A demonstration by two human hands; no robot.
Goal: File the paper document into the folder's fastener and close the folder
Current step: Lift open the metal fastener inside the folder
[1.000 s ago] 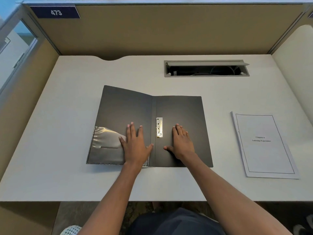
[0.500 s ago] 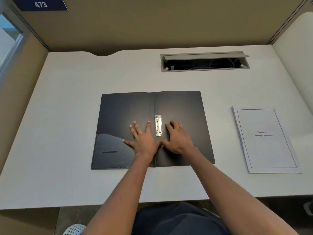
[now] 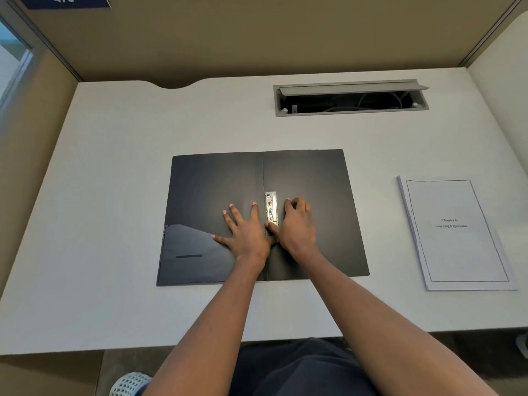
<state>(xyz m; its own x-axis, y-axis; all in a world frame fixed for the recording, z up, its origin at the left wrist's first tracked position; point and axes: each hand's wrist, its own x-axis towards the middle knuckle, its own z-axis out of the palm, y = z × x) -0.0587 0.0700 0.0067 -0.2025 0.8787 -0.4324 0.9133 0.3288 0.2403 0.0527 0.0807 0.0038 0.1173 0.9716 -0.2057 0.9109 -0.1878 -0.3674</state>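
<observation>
I count one black folder point(image 3: 308, 181) lying open and flat at the middle of the desk point(image 3: 114, 167), one metal fastener point(image 3: 271, 208) by its spine, and one paper document point(image 3: 457, 232) well apart near the right edge. My left hand point(image 3: 245, 232) lies flat with fingers spread, grasping nothing, on the left cover. My right hand point(image 3: 297, 227) has its fingers curled just beside the fastener, thumb touching its near end. One open cable tray point(image 3: 351, 98) sits toward the far edge
</observation>
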